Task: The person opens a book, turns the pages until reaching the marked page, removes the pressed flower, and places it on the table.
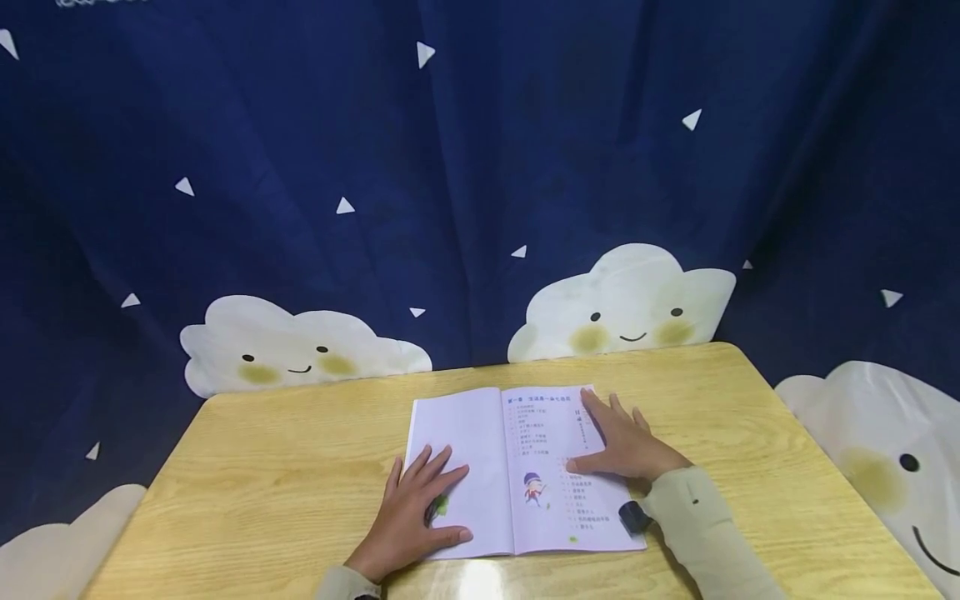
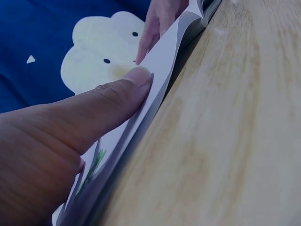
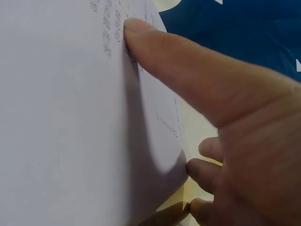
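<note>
An open book [image 1: 480, 425] lies flat on the wooden table, its left page mostly white with a small green picture partly under the hand. Printed lines and a small cartoon figure [image 1: 533, 490] fill the right page. My left hand [image 1: 412, 512] rests on the left page with fingers spread; its thumb [image 2: 117, 94] presses near the lower edge in the left wrist view. Over the right page's outer side lies my right hand [image 1: 630, 446], thumb [image 3: 174, 56] touching the print and fingertips by the page's outer edge. Neither hand grips the book.
The light wooden table [image 1: 270, 475] extends around the book on all sides. Behind it hangs a dark blue curtain [image 1: 300, 125] with white triangles and smiling clouds. A small dark device [image 1: 634, 517] sits at the right sleeve's cuff, over the page.
</note>
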Demonstrator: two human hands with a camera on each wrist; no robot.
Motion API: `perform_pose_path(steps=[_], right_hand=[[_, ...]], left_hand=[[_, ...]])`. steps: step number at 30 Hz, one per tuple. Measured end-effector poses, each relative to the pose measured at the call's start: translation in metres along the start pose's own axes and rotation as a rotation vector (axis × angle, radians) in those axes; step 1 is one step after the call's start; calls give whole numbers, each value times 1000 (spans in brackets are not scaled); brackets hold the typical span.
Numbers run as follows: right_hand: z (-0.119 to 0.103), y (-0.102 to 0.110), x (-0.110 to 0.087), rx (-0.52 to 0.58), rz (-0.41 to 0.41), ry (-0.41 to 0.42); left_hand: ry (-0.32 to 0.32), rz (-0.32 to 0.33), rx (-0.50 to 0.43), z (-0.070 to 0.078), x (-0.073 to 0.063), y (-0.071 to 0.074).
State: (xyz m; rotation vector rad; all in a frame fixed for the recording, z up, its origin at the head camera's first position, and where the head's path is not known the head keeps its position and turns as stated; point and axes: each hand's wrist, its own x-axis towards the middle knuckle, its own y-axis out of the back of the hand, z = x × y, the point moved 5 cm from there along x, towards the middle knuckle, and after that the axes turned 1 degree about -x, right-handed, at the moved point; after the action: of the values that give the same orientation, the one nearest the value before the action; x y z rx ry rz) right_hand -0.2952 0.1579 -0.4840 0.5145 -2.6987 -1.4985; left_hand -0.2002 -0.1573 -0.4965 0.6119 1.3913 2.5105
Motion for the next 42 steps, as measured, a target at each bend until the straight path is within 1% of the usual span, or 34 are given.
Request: perform_pose_path(steps=[7,13,17,23,31,37,42], right_hand=[[-1,-1,0,2,-6,1],[-2,0,0,-12,6,1],[-1,1,2,-27,18,2],[2,-2,2,-35,6,-40],[-1,1,2,-13,16,-21],[1,3,-1,-4,-16,-9],[3,6,-1,54,-35,-17]], left_hand=[[23,-27,1,-1,0,-2],[4,-11,-3,0,1,1],[9,-17,-11,1,2,1],[16,-29,-12,1,1,0],[8,-14,-4,1,2,1],[15,-23,1,0,0,0],[7,-18,0,1,0,1]])
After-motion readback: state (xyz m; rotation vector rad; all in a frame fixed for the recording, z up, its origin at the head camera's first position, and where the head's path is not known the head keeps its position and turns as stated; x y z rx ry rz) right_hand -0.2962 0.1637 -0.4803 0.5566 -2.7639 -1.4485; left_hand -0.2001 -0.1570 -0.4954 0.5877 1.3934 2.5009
